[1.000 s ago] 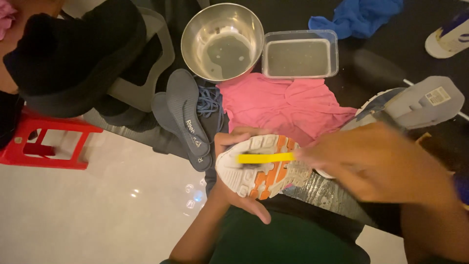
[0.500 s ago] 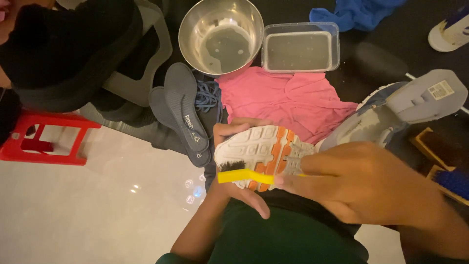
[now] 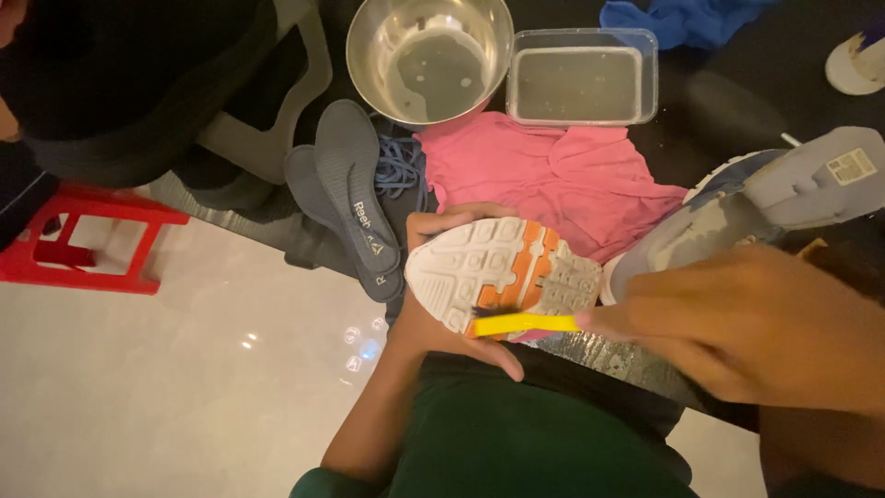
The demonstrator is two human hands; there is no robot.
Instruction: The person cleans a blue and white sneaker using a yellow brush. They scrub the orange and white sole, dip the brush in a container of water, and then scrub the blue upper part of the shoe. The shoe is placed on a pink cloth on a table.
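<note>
Head view | right hand (image 3: pixel 765 323) pinches yellow brush (image 3: pixel 521 323), bristles on shoe (image 3: pixel 502 272) sole, frame centre | left hand (image 3: pixel 442 323) wraps shoe from below, sole up | pink cloth (image 3: pixel 553 175) just above | insoles (image 3: pixel 355 198) left of it | steel bowl (image 3: pixel 429 60), clear tub (image 3: pixel 581 78) top centre | red stool (image 3: pixel 78 240) at left

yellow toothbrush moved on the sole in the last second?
Yes. The yellow plastic toothbrush in the right hand has slid from mid-sole toward the near edge of the white-and-orange shoe sole, which the left hand holds.
</note>
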